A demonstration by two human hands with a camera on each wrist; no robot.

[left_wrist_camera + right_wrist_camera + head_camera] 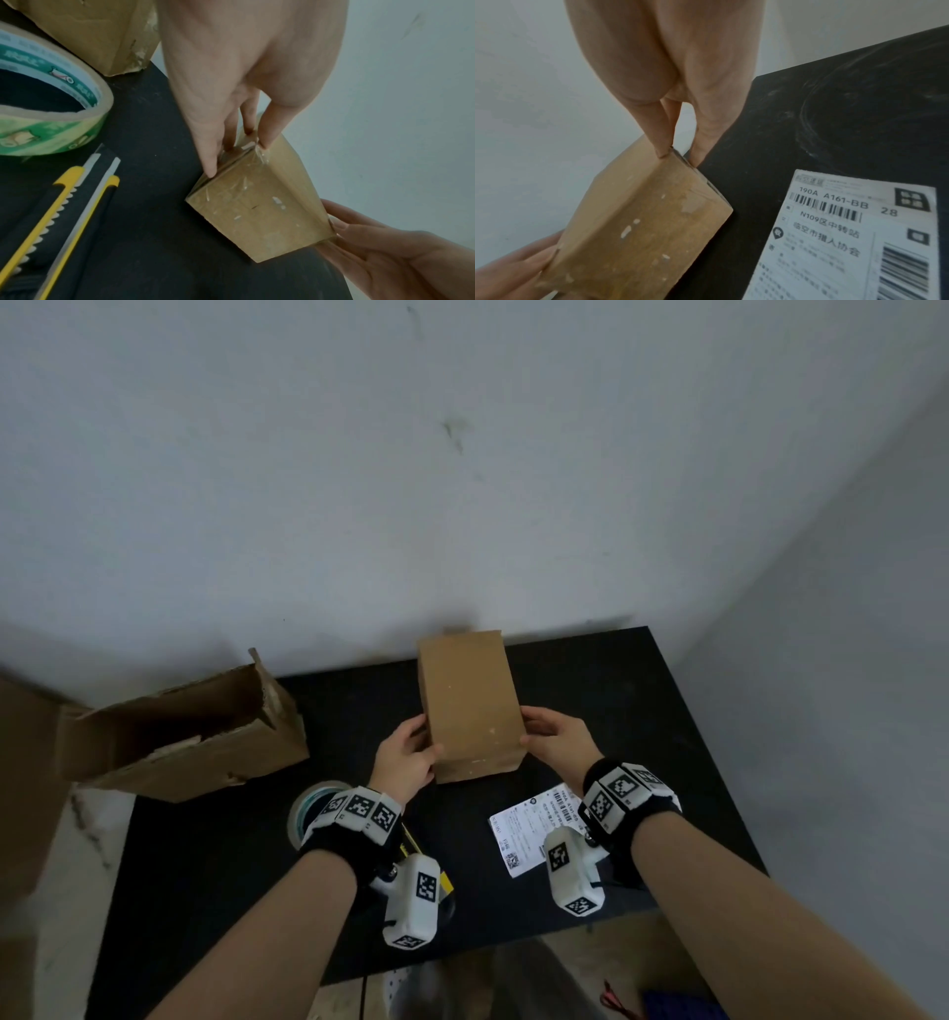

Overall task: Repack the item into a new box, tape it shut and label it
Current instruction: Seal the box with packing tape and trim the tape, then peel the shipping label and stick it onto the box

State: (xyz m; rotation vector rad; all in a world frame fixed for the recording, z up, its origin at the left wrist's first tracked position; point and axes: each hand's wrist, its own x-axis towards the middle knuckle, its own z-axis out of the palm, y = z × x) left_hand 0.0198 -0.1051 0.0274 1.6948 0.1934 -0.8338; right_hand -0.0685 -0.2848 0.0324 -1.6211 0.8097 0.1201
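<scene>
A small closed brown cardboard box, wrapped with clear tape, is held between both hands over the black table. My left hand grips its left side, thumb on the upper face and fingers on the side. My right hand grips the right edge the same way, with the fingertips pinching the box. A white shipping label with barcodes lies flat on the table under my right wrist, and it fills the lower right of the right wrist view.
An opened, worn cardboard box lies on its side at the table's left end. A roll of clear tape sits near my left wrist, with two yellow utility knives beside it. White walls enclose the table behind and to the right.
</scene>
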